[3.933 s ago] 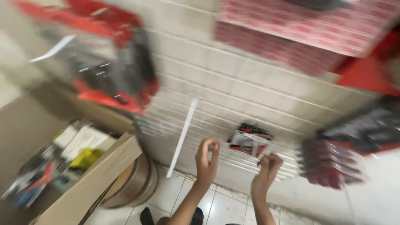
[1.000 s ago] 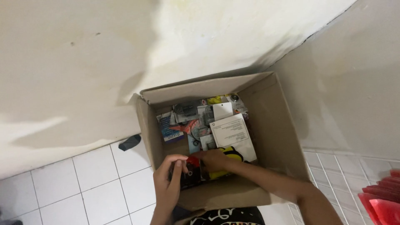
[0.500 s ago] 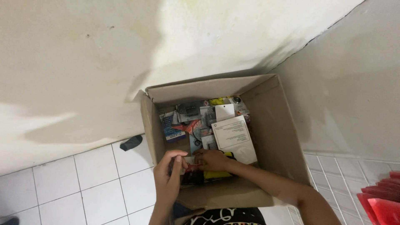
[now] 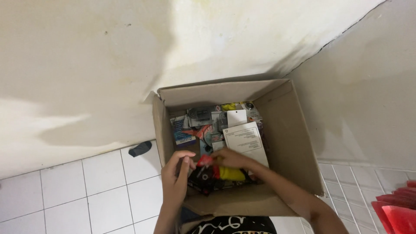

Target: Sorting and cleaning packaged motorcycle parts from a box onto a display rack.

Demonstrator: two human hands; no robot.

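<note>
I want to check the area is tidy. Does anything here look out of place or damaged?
A small dark object lies loose on the white tiled floor, left of the cardboard box. The packages inside are jumbled.

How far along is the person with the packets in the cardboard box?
Done: nothing can be seen taken out; the cardboard box on the tiled floor holds many packets. In hand: left hand and right hand are both on a red-and-black packet near the front. Left: the other packets, including a white card.
</note>
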